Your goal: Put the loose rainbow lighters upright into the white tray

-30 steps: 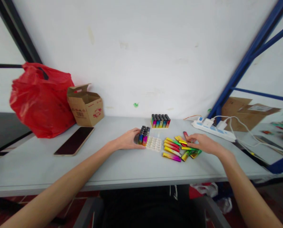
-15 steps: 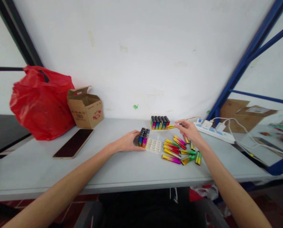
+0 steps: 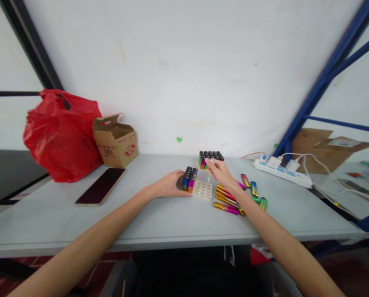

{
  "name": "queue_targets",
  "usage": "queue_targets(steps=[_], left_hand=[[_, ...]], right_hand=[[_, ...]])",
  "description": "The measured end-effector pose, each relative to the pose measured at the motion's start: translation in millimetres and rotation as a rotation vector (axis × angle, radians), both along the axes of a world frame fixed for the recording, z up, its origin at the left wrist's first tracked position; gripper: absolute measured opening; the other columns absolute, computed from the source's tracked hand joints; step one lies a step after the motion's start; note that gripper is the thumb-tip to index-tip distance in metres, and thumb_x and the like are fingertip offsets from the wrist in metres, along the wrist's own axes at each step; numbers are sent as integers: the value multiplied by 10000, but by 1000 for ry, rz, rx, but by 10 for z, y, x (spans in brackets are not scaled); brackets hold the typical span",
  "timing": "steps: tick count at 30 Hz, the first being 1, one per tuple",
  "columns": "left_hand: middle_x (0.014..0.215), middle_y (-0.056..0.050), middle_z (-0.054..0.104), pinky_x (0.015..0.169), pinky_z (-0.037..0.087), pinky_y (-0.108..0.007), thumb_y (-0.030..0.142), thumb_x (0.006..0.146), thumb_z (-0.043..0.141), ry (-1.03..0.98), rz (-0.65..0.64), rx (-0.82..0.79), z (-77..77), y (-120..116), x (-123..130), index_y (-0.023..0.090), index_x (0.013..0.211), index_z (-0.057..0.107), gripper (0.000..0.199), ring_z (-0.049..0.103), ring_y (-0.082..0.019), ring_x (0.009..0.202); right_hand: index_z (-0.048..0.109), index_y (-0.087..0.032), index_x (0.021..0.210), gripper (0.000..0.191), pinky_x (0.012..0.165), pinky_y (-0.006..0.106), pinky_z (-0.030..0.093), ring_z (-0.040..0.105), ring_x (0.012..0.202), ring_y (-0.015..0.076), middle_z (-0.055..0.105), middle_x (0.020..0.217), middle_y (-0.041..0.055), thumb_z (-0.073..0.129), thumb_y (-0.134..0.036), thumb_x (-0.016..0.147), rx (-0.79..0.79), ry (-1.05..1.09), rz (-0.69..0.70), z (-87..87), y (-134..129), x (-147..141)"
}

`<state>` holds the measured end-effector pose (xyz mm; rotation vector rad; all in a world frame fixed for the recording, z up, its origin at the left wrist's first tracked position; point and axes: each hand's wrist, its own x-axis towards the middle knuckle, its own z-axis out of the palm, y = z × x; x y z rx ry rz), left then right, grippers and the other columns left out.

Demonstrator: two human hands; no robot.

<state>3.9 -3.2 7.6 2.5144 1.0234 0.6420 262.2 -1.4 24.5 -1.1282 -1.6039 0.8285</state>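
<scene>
Your left hand (image 3: 169,185) is grasping the nine o'clock side of the cluster of upright lighters (image 3: 189,180), thumb and fingers curving around it. These lighters are standing close together in the nine o'clock part of the white tray (image 3: 203,190), their caps showing black and their glossy bodies shading from blue to magenta, with some orange low down. The rest of the tray is showing rows of pale round recesses. Your right hand (image 3: 222,173) is reaching toward one o'clock of the tray, its fingertips drawing together in front of the rear block of lighters (image 3: 217,154); a small pale spot is showing there, but whether you are gripping anything, I cannot tell. That block is standing upright, black caps uppermost, bodies multicoloured. At three o'clock of the tray, the loose lighters (image 3: 226,208) are lying on their sides on the grey table (image 3: 159,222), shining gold, magenta, red, green and blue, your right forearm partly covering them. The phone (image 3: 101,186) is lying flat at nine o'clock, the open carton (image 3: 118,146) and red bag (image 3: 63,138) are sitting toward ten, and the white power strip (image 3: 281,173) is resting toward two.
</scene>
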Motion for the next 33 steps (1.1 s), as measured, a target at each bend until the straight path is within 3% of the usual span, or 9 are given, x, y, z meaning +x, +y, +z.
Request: queue_targets(steps=[4,9,12,15,19,22,25,33], left_hand=[[1195,-129,735,987,559,-448,724,724,840,0,8,9,-3,6,-2,174,1189,706,732,711,-362,1087],[1214,-126,731,988,560,-443,725,722,845,2,7,2,2,8,-1,175,1208,703,747,713,-368,1096],[1242,-133,723,1014,554,-452,720,731,845,11,2,-3,3,8,-3,174,1231,692,756,707,-368,1117],[1234,-137,724,1010,556,-461,715,733,847,10,1,-7,-5,13,-6,171,1233,691,755,706,-369,1114],[1225,-143,723,1013,553,-459,711,735,851,17,1,-7,-4,10,-7,162,1225,694,752,703,-367,1114],[1261,-140,717,1045,540,-441,698,753,849,17,-13,-3,4,3,-7,166,1263,687,755,694,-361,1157],[1274,-135,720,1043,543,-442,688,747,861,2,-18,-6,4,2,-10,184,1287,685,760,691,-356,1166],[1237,-133,725,1023,561,-451,700,729,864,22,15,-11,13,-5,0,178,1229,696,742,707,-365,1125]], right_hand=[[334,-255,569,590,552,303,213,300,554,114,289,555,-53,513,-699,913,142,-196,-172,-70,-51,-12],[285,-271,582,485,563,310,209,328,556,122,293,546,-51,493,-575,897,169,-274,-227,-109,-52,2],[344,-262,625,490,563,297,254,382,572,136,354,565,-52,498,-600,944,170,-265,-195,-138,-38,33],[475,-245,758,483,585,282,352,476,596,152,494,648,-41,449,-649,1022,148,-231,-63,-153,-40,68],[570,-230,889,470,736,294,464,620,783,186,655,870,33,384,-612,1090,256,-333,91,-146,-53,95],[549,-232,803,485,753,299,436,608,780,196,630,795,30,394,-573,1110,355,-520,60,-145,-58,95],[532,-236,806,434,684,286,390,588,659,180,618,702,-2,416,-500,1132,306,-595,34,-157,-55,90],[588,-207,946,192,696,268,412,644,716,184,708,811,35,571,-314,1104,312,-746,113,-198,-7,97]])
